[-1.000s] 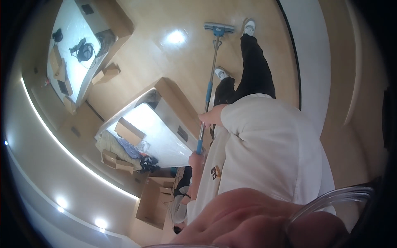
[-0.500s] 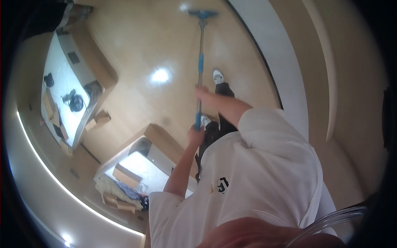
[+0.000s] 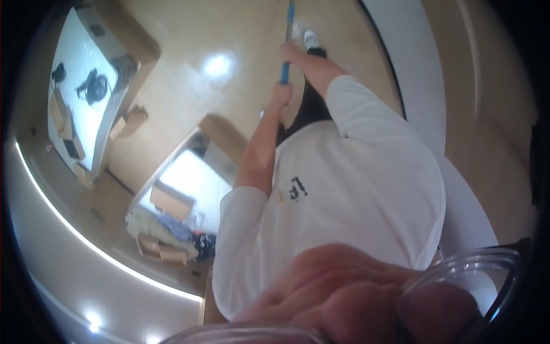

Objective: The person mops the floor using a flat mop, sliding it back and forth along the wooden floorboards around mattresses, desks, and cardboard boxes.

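A floor mop's long pole, grey with blue grips, runs away from me over the floor. Its flat head lies beyond the top of the picture. My left hand is closed around the near end of the pole, at the blue grip. Farther up the same pole my right hand wraps the metal part, a short way past my left. Just beyond the right hand shows one of my white shoes.
Smooth tan floor reflects a bright light. A dark edge strip and white wall base run along my right. At left stand two wood-sided units with bright white tops, holding open cardboard boxes, clothes and a coiled black cable.
The view has tilted, so both hands and the pole sit higher in the picture and the mop head has left it. Both hands still grip the pole.
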Motion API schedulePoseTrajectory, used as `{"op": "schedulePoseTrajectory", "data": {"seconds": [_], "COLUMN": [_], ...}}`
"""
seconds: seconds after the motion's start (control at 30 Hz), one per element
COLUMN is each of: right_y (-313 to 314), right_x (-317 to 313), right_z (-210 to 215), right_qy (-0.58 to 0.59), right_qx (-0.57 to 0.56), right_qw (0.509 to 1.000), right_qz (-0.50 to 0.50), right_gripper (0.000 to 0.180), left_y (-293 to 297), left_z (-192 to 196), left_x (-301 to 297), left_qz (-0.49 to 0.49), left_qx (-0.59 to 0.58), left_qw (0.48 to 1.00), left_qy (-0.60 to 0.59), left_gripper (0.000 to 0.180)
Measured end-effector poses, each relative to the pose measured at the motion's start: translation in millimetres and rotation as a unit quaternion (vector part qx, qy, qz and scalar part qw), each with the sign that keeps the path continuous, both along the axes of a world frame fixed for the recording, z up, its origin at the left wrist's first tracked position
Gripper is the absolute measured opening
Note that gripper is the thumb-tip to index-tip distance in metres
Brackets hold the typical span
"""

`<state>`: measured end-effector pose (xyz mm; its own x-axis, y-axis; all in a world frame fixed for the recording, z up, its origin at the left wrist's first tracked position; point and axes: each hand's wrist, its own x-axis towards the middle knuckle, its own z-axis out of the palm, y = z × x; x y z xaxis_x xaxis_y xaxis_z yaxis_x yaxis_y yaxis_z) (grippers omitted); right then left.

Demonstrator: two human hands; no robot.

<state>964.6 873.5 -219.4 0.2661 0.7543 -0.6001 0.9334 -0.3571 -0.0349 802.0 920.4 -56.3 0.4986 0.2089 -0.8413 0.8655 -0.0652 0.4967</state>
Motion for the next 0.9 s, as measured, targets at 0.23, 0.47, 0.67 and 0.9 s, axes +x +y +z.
{"op": "schedulePoseTrajectory", "data": {"seconds": [0.23, 0.47, 0.67, 0.9], "right_y": [103, 111, 56, -134], "right_x": [-374, -429, -227, 25], "right_z": [66, 111, 59, 68], "right_qy": [0.428, 0.501, 0.395, 0.359], "right_qx": [0.130, 0.177, 0.202, 0.572], "right_qw": [0.888, 0.820, 0.794, 0.682], "right_qz": [-0.105, -0.214, -0.416, -0.281], "right_gripper": [0.016, 0.013, 0.014, 0.011], "left_y": [121, 143, 151, -11], "left_z": [94, 163, 66, 65], "left_x": [-480, -487, -181, 109], "left_qz": [-0.217, -0.320, -0.372, -0.195], "left_qx": [0.172, 0.246, 0.310, -0.105], "left_qw": [0.876, 0.825, 0.867, 0.964], "left_qy": [0.394, 0.396, -0.116, 0.147], "left_gripper": [0.043, 0.030, 0.027, 0.031]}}
